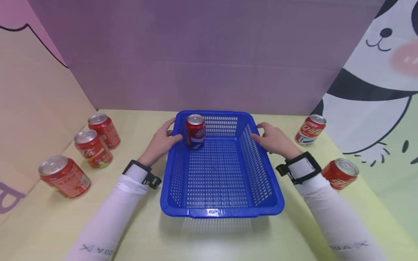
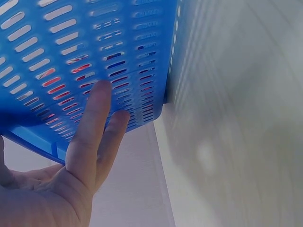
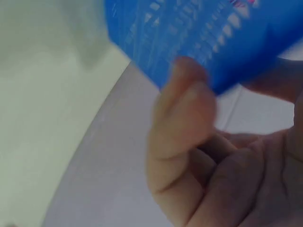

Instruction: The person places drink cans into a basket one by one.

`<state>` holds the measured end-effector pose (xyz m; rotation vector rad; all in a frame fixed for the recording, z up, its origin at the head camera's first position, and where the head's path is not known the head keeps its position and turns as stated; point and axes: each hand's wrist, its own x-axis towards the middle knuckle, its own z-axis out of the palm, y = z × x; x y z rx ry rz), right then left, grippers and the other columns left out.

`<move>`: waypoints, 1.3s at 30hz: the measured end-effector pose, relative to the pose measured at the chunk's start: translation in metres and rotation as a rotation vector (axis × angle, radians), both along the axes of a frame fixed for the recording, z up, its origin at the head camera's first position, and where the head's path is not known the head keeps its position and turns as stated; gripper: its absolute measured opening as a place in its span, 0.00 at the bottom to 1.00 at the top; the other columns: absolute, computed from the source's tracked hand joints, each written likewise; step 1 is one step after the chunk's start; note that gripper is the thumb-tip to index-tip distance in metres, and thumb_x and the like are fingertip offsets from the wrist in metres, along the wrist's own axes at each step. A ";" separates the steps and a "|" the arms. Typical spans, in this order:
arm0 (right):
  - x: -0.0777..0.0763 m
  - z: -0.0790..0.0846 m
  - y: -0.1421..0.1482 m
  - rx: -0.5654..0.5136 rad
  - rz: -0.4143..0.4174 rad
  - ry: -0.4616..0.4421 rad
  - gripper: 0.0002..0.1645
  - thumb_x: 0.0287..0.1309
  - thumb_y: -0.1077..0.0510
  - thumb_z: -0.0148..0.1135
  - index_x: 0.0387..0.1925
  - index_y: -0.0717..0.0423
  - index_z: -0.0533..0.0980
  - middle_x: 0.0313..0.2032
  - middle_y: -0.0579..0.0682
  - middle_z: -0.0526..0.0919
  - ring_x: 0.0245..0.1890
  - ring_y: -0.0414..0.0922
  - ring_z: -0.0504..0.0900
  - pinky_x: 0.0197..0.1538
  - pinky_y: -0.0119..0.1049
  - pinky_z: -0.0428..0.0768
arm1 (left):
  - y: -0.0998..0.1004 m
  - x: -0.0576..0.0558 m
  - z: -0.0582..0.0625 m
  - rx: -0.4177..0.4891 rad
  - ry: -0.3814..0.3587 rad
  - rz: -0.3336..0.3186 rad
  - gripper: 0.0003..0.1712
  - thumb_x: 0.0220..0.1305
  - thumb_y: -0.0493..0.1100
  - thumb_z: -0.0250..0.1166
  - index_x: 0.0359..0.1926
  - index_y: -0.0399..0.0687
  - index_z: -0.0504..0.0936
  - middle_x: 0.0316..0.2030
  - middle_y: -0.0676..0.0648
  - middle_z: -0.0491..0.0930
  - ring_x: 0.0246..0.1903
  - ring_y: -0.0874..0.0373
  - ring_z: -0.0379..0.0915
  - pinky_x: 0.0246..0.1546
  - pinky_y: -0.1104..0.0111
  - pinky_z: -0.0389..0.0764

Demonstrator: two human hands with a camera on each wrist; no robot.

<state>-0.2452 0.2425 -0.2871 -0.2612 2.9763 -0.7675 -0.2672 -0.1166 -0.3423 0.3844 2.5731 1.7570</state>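
A blue plastic basket (image 1: 215,212) with slotted walls is in the middle of the head view. Inside its far left corner one red soda can (image 1: 196,132) stands upright. My left hand (image 1: 161,142) holds the left rim, thumb over the top and fingers against the outer wall; the left wrist view shows two fingers (image 2: 90,127) on the slots. Opposite it, my right hand (image 1: 275,140) grips the right rim with its thumb over the edge. Bent fingers (image 3: 182,123) press the basket's outside in the blurred right wrist view. Whether the basket's base touches the table cannot be told.
On the pale yellow table (image 1: 137,224), left of the basket, stand a rear can (image 1: 104,131), a middle can (image 1: 93,149) and a near can (image 1: 65,177). To the right are a far can (image 1: 310,130) and a can (image 1: 339,174) partly behind my right forearm. A purple panel (image 1: 209,72) rises behind.
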 end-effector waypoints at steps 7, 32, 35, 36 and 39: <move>0.008 -0.015 -0.011 0.051 -0.028 0.158 0.30 0.70 0.56 0.48 0.64 0.75 0.62 0.46 0.75 0.78 0.44 0.65 0.81 0.43 0.60 0.79 | 0.001 0.000 0.001 0.011 -0.015 -0.010 0.42 0.65 0.38 0.60 0.77 0.46 0.52 0.58 0.29 0.73 0.52 0.39 0.76 0.49 0.51 0.79; 0.011 -0.020 -0.020 0.165 -0.060 0.276 0.24 0.68 0.58 0.46 0.57 0.73 0.68 0.35 0.74 0.79 0.34 0.68 0.81 0.28 0.62 0.76 | -0.103 -0.037 0.136 -1.099 -0.031 -0.021 0.45 0.67 0.60 0.56 0.66 0.25 0.62 0.63 0.21 0.61 0.62 0.24 0.55 0.60 0.36 0.58; 0.012 -0.021 -0.021 0.160 -0.064 0.260 0.25 0.68 0.58 0.46 0.59 0.73 0.67 0.37 0.74 0.79 0.34 0.67 0.82 0.28 0.62 0.77 | -0.123 -0.039 0.127 -1.075 -0.069 -0.001 0.49 0.64 0.56 0.63 0.69 0.23 0.55 0.65 0.18 0.54 0.63 0.23 0.51 0.60 0.35 0.56; 0.012 -0.022 -0.021 0.158 -0.064 0.256 0.26 0.68 0.58 0.46 0.60 0.73 0.66 0.37 0.74 0.79 0.34 0.67 0.82 0.28 0.62 0.77 | -0.128 -0.040 0.124 -1.040 -0.079 0.001 0.50 0.62 0.54 0.65 0.70 0.23 0.52 0.66 0.18 0.51 0.64 0.23 0.49 0.61 0.35 0.55; 0.011 -0.023 -0.021 0.158 -0.066 0.252 0.27 0.69 0.57 0.46 0.62 0.73 0.65 0.38 0.74 0.79 0.34 0.66 0.82 0.28 0.61 0.77 | -0.141 -0.037 0.113 -0.967 -0.125 0.014 0.54 0.59 0.48 0.70 0.70 0.22 0.48 0.65 0.17 0.49 0.63 0.23 0.48 0.61 0.34 0.55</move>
